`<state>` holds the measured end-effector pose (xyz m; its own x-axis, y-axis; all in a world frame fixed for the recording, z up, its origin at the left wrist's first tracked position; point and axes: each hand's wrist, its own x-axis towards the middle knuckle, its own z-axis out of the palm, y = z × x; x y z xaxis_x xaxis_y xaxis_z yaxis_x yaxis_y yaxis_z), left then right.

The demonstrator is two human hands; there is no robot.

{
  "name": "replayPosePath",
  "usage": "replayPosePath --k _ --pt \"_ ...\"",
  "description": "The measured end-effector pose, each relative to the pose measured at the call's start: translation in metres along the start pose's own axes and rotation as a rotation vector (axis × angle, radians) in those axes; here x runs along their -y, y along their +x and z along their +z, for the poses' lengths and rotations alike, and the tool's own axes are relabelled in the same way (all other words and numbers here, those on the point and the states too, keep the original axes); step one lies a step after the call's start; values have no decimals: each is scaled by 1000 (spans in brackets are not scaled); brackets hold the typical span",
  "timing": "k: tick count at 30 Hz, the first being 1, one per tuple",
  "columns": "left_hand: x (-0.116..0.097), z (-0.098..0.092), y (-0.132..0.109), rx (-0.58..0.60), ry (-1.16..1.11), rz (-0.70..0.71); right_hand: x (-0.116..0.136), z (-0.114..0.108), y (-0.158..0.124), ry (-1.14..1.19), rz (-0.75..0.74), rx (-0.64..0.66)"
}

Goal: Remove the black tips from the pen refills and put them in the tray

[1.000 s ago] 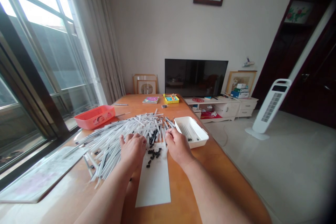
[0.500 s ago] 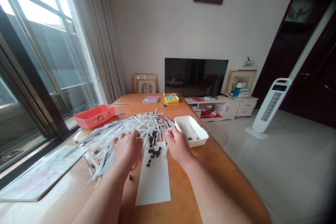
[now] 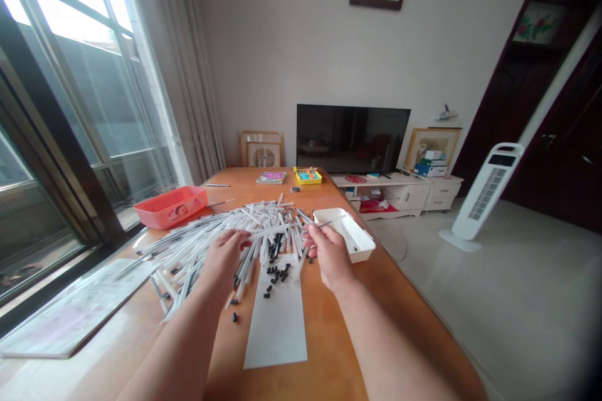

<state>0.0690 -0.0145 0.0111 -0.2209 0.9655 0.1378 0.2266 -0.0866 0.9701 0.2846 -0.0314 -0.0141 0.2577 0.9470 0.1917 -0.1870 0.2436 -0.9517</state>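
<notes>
My left hand (image 3: 224,255) is closed, its thumb and fingers pinching the end of a whitish pen barrel (image 3: 270,230) that points right above the pile. My right hand (image 3: 332,255) pinches a thin dark pen refill (image 3: 324,223) beside the white tray (image 3: 365,249). Inside that tray lie several thin refills. Between and beyond my hands spreads a heap of white pen barrels (image 3: 202,244). Small black caps (image 3: 279,272) lie scattered on a white paper strip (image 3: 276,338), with a loose black cap (image 3: 234,317) on the wood to its left.
A pink plastic basket (image 3: 172,208) stands at the back left of the table (image 3: 338,326). Farther back are a colourful booklet (image 3: 271,178) and a yellow box (image 3: 307,177). A flat sheet (image 3: 66,313) lies by the window. The table's right edge drops to the floor.
My right hand has risen slightly and shifted right, and the dark refill now shows in its pinch. A pen barrel now reaches right from my left hand, which has moved slightly left.
</notes>
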Motion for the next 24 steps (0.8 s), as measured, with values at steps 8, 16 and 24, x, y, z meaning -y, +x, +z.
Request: replayPosePath --k 8,16,24 --pt "10 8 -3 141 -213 -77 10 -7 2 255 3 -119" --pt "13 12 -4 190 -246 -98 9 -5 1 206 15 -84" --pt "10 12 -9 383 -249 -127 8 -4 -2 135 53 18"
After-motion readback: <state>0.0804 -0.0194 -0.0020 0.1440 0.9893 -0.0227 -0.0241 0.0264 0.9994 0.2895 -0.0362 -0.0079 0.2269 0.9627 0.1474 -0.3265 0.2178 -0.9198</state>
